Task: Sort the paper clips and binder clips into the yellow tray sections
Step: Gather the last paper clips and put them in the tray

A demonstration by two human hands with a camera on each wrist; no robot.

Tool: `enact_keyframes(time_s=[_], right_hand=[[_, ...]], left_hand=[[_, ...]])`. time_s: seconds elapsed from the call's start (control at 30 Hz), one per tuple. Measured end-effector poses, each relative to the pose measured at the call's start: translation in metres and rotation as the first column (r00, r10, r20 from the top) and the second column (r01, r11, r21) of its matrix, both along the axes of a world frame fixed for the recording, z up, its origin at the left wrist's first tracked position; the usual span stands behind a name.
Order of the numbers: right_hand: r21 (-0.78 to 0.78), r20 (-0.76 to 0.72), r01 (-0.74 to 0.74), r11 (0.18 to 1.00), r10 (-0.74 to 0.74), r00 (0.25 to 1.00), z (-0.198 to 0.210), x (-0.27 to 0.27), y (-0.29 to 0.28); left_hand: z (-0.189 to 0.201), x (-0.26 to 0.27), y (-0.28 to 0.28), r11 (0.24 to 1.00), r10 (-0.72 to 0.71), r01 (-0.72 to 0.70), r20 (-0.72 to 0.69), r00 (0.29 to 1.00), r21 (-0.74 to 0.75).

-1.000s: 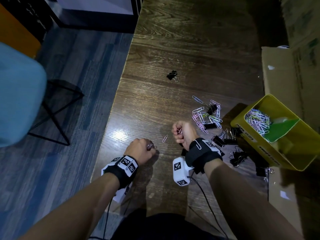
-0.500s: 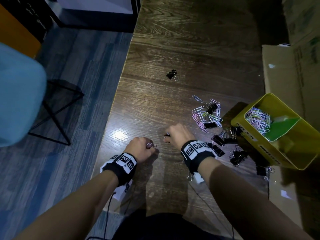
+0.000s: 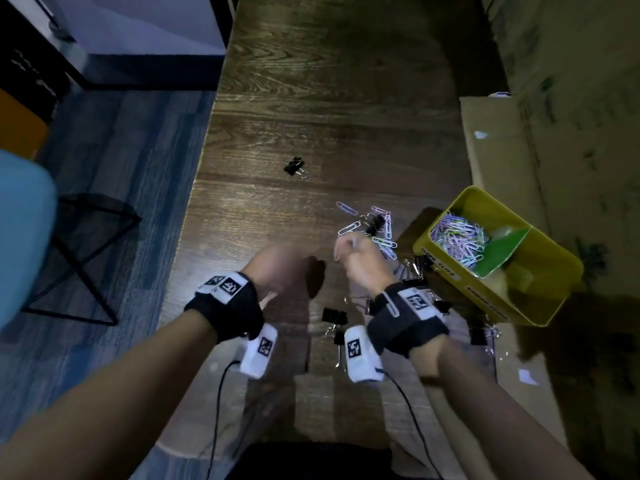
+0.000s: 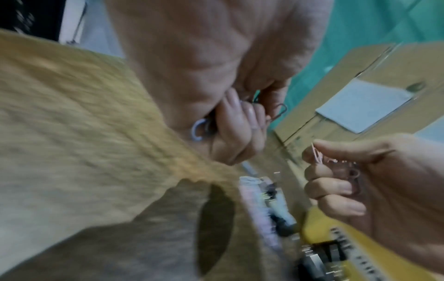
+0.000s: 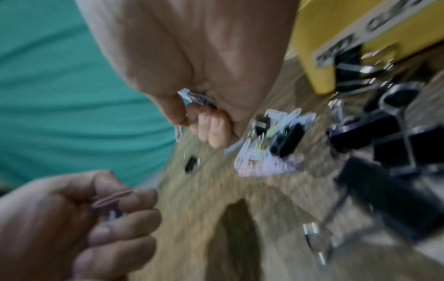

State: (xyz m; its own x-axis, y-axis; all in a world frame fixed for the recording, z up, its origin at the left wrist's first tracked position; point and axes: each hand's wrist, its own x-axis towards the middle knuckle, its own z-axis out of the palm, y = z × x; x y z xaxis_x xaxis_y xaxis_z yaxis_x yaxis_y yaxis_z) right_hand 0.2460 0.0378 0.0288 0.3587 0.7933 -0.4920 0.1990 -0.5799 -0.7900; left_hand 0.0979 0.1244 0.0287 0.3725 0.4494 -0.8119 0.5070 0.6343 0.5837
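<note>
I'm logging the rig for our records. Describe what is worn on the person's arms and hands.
Both forearms are bare, with no sleeves. Each wrist carries a black wrist strap with white panels printed with black square fiducial markers. A white camera block, also marked, hangs under each wrist, trailing a thin black cable. A paper clip sits on the right strap. The left hand and right hand wear no gloves.

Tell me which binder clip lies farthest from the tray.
The lone binder clip up the table, well apart from the others, which cluster beside the tray and near the hands.
</note>
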Motion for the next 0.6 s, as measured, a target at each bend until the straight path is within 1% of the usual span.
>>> enact_keyframes(time_s=[0.03, 0.07, 0.1, 0.13, 0.17, 0.2, 0.23, 0.3, 0.37, 0.4, 0.43, 0.47, 0.5, 0.53, 0.57, 0.6], right_hand=[[0.031, -0.110, 0.141, 0.989, -0.137, 0.984, 0.007, 0.017, -0.005], [0.047, -0.244, 0.295, 0.954, -0.276, 0.930, 0.014, 0.032, -0.010], [0.050, -0.377, 0.439, 0.897, -0.390, 0.840, 0.024, 0.048, -0.016], [0.045, -0.468, 0.545, 0.837, -0.464, 0.752, 0.033, 0.063, -0.022], [0.049, -0.518, 0.612, 0.790, -0.503, 0.692, 0.043, 0.077, -0.028], [0.059, -0.516, 0.648, 0.760, -0.532, 0.671, 0.047, 0.092, -0.035], [0.065, -0.486, 0.670, 0.740, -0.563, 0.669, 0.049, 0.105, -0.041], [0.065, -0.329, 0.683, 0.728, -0.631, 0.703, 0.046, 0.130, -0.051], [0.050, -0.098, 0.644, 0.764, -0.638, 0.764, 0.036, 0.152, -0.057], [0.023, -0.011, 0.606, 0.795, -0.606, 0.795, 0.032, 0.160, -0.061], [-0.005, 0.043, 0.566, 0.824, -0.566, 0.824, 0.026, 0.166, -0.064], [-0.037, 0.076, 0.534, 0.845, -0.530, 0.844, 0.021, 0.171, -0.066], [-0.072, 0.092, 0.502, 0.862, -0.495, 0.864, 0.023, 0.171, -0.068], [-0.102, 0.086, 0.473, 0.875, -0.466, 0.881, 0.027, 0.171, -0.070], [-0.133, 0.095, 0.442, 0.887, -0.432, 0.897, 0.033, 0.169, -0.071], [-0.151, 0.131, 0.407, 0.901, -0.390, 0.912, 0.036, 0.169, -0.073]], left_hand=[[0.010, 0.022, -0.002, 0.999, -0.018, 0.021, 0.066, 0.998, -0.032], [0.019, 0.046, -0.005, 0.998, -0.040, 0.047, 0.130, 0.991, -0.047], [0.028, 0.069, -0.010, 0.996, -0.064, 0.074, 0.187, 0.980, -0.047], [0.037, 0.093, -0.015, 0.994, -0.083, 0.098, 0.238, 0.968, -0.051], [0.045, 0.117, -0.021, 0.991, -0.100, 0.119, 0.280, 0.955, -0.054], [0.050, 0.140, -0.028, 0.989, -0.108, 0.134, 0.318, 0.942, -0.061], [0.055, 0.162, -0.035, 0.987, -0.112, 0.144, 0.339, 0.934, -0.070], [0.062, 0.202, -0.049, 0.986, -0.131, 0.158, 0.328, 0.935, -0.058], [0.059, 0.235, -0.062, 0.983, -0.181, 0.186, 0.281, 0.943, 0.009], [0.057, 0.247, -0.066, 0.977, -0.213, 0.206, 0.250, 0.944, 0.054], [0.054, 0.257, -0.068, 0.959, -0.276, 0.252, 0.214, 0.937, 0.131], [0.048, 0.264, -0.068, 0.906, -0.393, 0.353, 0.153, 0.907, 0.234], [0.047, 0.266, -0.069, 0.806, -0.542, 0.498, 0.062, 0.838, 0.319], [0.046, 0.266, -0.067, 0.703, -0.643, 0.604, -0.028, 0.765, 0.375], [0.047, 0.264, -0.064, 0.641, -0.683, 0.651, -0.085, 0.725, 0.405], [0.047, 0.259, -0.060, 0.620, -0.695, 0.659, -0.091, 0.713, 0.425]])
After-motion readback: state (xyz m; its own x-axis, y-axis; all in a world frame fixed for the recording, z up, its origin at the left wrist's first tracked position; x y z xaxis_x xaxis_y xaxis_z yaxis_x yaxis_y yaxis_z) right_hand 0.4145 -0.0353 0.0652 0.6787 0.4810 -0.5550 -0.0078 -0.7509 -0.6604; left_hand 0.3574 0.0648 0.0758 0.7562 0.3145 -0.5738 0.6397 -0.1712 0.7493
